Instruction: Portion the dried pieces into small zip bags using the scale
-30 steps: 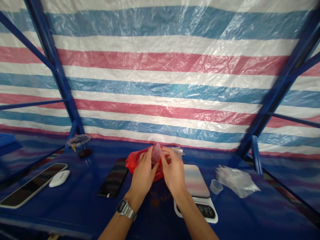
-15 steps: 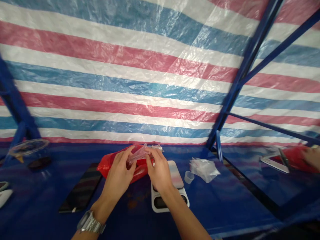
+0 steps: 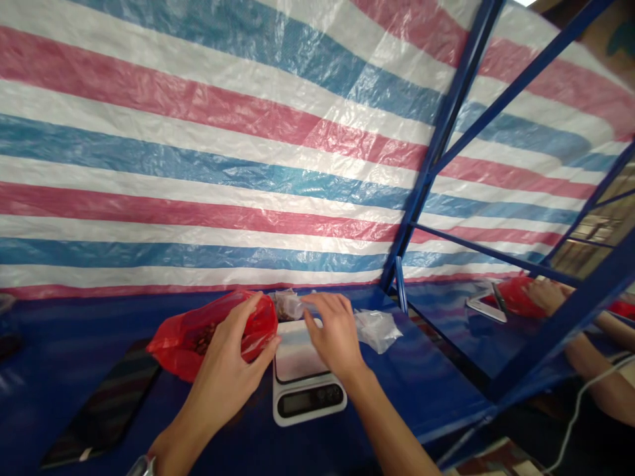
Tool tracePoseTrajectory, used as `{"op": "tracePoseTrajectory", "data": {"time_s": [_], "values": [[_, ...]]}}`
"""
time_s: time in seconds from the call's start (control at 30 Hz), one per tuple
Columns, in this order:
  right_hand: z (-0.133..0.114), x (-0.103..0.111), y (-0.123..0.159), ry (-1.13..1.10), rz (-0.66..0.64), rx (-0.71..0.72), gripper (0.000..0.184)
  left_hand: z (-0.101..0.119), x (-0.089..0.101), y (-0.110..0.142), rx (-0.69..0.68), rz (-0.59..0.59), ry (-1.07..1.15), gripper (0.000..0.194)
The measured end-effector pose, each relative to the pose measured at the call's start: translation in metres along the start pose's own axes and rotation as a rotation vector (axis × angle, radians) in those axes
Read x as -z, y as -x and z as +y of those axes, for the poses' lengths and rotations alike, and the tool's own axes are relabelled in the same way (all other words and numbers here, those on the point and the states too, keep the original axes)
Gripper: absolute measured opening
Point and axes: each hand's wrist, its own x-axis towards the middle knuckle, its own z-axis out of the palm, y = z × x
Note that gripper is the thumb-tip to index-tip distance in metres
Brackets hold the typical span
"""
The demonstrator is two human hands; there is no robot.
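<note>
The blue bench (image 3: 421, 377) is carrying an open red bag (image 3: 178, 334), left of the white scale (image 3: 296, 360). My left hand (image 3: 231, 370) is opening wide at the bag, fingers apart; my right hand (image 3: 335, 338) is hovering by a clear packet (image 3: 284, 303), its grip unclear from here.

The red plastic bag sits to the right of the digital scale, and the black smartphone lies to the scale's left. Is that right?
Not quite: the head view shows the red plastic bag to the left of the digital scale, not the right. The black smartphone does lie to the scale's left.
</note>
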Motion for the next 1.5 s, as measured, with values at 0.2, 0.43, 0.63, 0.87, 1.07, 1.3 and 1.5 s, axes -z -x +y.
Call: {"op": "tracePoseTrajectory", "data": {"time_s": [0.2,0.43,0.63,0.87,1.07,1.3,1.5], "values": [[0.092,0.077,0.052,0.212,0.232,-0.369,0.025,0.011,0.006,0.001,-0.142,0.053,-0.074,0.049],[0.134,0.089,0.138,0.217,-0.089,-0.439,0.037,0.013,0.005,0.001,-0.085,0.142,-0.054,0.046],[0.132,0.097,0.130,0.023,-0.030,-0.370,0.074,0.010,0.001,-0.003,-0.074,0.184,-0.105,0.039],[0.094,0.037,0.012,-0.123,-0.231,-0.169,0.032,0.003,0.001,0.002,-0.065,0.257,-0.191,0.033],[0.057,-0.067,-0.076,-0.022,-0.531,-0.111,0.023,-0.004,0.004,0.008,-0.235,0.174,-0.249,0.031],[0.069,-0.069,-0.094,-0.077,-0.572,-0.195,0.011,0.009,0.006,0.005,-0.298,0.182,-0.215,0.025],[0.042,0.001,-0.066,-0.328,-0.539,-0.275,0.028,0.032,-0.011,0.015,0.023,-0.008,0.201,0.015]]}}
